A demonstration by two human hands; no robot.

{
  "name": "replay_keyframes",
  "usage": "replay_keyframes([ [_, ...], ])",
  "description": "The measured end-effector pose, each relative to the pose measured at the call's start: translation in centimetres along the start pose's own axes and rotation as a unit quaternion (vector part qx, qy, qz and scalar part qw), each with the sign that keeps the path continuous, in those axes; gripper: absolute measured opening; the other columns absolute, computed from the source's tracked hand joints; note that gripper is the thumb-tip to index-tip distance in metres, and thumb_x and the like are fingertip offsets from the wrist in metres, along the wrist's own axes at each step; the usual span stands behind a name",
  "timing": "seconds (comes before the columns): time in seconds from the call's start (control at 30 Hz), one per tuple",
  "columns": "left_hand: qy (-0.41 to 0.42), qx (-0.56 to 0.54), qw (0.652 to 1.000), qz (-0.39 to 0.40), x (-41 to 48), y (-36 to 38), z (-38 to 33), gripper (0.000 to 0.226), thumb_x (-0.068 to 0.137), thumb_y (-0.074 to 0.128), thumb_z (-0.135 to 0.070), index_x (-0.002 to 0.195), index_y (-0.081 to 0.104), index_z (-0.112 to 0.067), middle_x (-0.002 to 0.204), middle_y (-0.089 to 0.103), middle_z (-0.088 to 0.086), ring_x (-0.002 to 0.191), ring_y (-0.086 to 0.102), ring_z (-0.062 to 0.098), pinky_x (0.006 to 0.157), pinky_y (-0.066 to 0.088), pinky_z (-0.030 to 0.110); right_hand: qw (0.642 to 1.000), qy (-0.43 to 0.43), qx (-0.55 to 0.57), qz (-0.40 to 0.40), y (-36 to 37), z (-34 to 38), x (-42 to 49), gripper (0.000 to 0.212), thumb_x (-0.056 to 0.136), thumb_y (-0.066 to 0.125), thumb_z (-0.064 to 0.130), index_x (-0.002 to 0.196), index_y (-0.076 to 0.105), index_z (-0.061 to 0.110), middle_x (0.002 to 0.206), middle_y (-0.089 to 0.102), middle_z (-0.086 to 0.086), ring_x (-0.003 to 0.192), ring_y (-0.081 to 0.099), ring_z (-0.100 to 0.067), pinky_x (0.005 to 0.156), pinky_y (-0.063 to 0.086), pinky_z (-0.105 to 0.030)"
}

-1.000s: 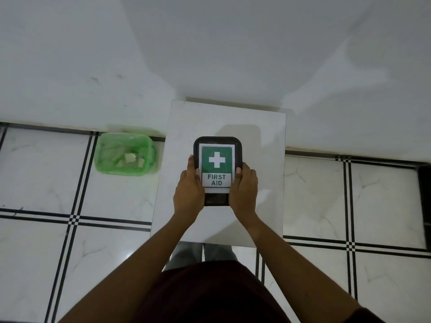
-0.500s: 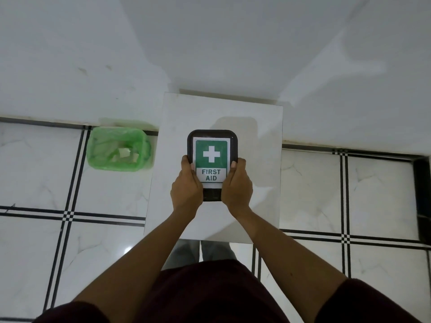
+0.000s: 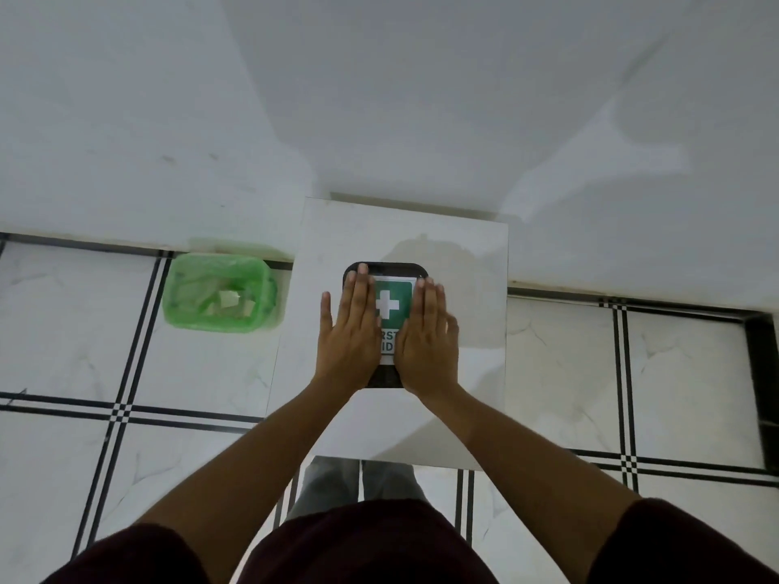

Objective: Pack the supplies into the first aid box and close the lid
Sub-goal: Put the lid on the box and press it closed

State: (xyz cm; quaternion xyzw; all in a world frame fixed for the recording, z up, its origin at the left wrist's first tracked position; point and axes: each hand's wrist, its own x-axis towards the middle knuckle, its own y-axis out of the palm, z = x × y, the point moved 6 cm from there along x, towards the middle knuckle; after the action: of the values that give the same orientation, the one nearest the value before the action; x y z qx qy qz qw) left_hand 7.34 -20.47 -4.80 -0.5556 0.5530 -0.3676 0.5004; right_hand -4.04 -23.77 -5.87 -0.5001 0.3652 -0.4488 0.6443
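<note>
First aid box [image 3: 385, 271], a dark rounded-rectangle plastic case with a green-and-white cross label on its lid, lies flat near the middle of the small white marble-patterned square surface [image 3: 463, 263], straight ahead at 12 o'clock from the person's dark-sleeved arms. Nearest the camera, both forearms reach forward over the surface's near edge. The left hand [image 3: 347, 335] is laid palm-down with fingers extended over the left part of the lid; the right hand [image 3: 428, 343] is flat in the same way over the right part, so only the cross and part of the lettering show between them. Neither hand grips anything: both are spread and pressing or resting on top.

Half a second ago the hands were cupped around the box's near sides, thumbs on the label; now they have slid up onto the lid and flattened. That reads as the closing press: the lid looks down and the supplies are out of sight, presumably inside. Whether the lid has latched cannot be told from here.

Farther off at 10 o'clock, on the black-lined white tiled floor [image 3: 63, 330], sits a translucent green plastic container [image 3: 219, 288] with pale scraps inside, well apart from the box. Beyond it rises the plain white wall [image 3: 379, 99].
</note>
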Motion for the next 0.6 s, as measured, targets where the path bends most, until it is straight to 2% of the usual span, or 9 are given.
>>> replay_keyframes([
  [0.03,0.002,-0.016,1.0,0.007,0.3,0.2,0.0,0.071,0.095,0.001,-0.049,0.148,0.003,-0.002,0.159,0.002,0.018,0.146,-0.002,0.032,0.117,0.012,0.056,1.0,-0.029,0.009,0.006,0.2,0.3,0.1,0.078,0.092,0.04,0.052,0.148,0.013,0.005,0.157,0.017,-0.016,0.147,0.011,-0.032,0.116,0.023,-0.048],
  [0.1,-0.011,-0.055,0.998,0.025,0.5,0.8,0.3,0.073,0.093,-0.011,-0.047,0.148,0.004,-0.001,0.159,0.0,0.018,0.146,-0.004,0.031,0.118,0.013,0.053,0.998,-0.039,0.041,0.018,0.8,0.1,0.3,0.077,0.094,0.038,0.049,0.149,0.008,0.004,0.159,0.009,-0.016,0.148,0.003,-0.029,0.119,0.018,-0.048],
  [0.33,0.013,-0.12,0.993,-0.004,0.6,1.4,0.7,0.063,0.1,0.003,-0.036,0.146,0.008,0.006,0.156,0.006,0.024,0.146,0.001,0.035,0.119,0.013,0.047,0.992,-0.039,0.113,0.041,1.7,-0.2,0.4,0.079,0.095,0.039,0.048,0.148,0.006,0.001,0.16,0.003,-0.015,0.148,-0.003,-0.028,0.12,0.015,-0.04],
  [0.43,0.016,-0.149,0.989,-0.01,0.4,1.5,0.7,0.062,0.1,0.005,-0.037,0.147,0.004,0.003,0.157,0.0,0.02,0.147,-0.005,0.031,0.12,0.007,0.043,0.993,-0.058,0.097,0.044,1.6,-0.1,0.2,0.078,0.095,0.043,0.044,0.148,0.007,0.0,0.159,0.003,-0.016,0.148,-0.001,-0.028,0.119,0.02,-0.039],
  [0.5,0.015,-0.165,0.986,-0.01,0.5,1.7,0.8,0.063,0.099,0.006,-0.038,0.147,0.003,0.002,0.158,-0.002,0.017,0.147,-0.007,0.028,0.121,0.005,0.04,0.988,-0.043,0.14,0.047,1.6,-0.4,0.4,0.074,0.097,0.043,0.037,0.148,0.004,0.002,0.16,0.002,-0.014,0.148,0.0,-0.026,0.117,0.027,-0.039],
  [0.6,0.015,-0.166,0.986,-0.014,1.1,1.8,1.1,0.062,0.099,0.008,-0.038,0.148,0.005,0.0,0.159,-0.002,0.014,0.147,-0.008,0.025,0.121,0.0,0.034,0.98,-0.055,0.184,0.045,1.4,-0.1,1.0,0.072,0.097,0.032,0.045,0.149,0.0,0.007,0.16,0.003,-0.012,0.148,0.009,-0.025,0.113,0.035,-0.035],
])
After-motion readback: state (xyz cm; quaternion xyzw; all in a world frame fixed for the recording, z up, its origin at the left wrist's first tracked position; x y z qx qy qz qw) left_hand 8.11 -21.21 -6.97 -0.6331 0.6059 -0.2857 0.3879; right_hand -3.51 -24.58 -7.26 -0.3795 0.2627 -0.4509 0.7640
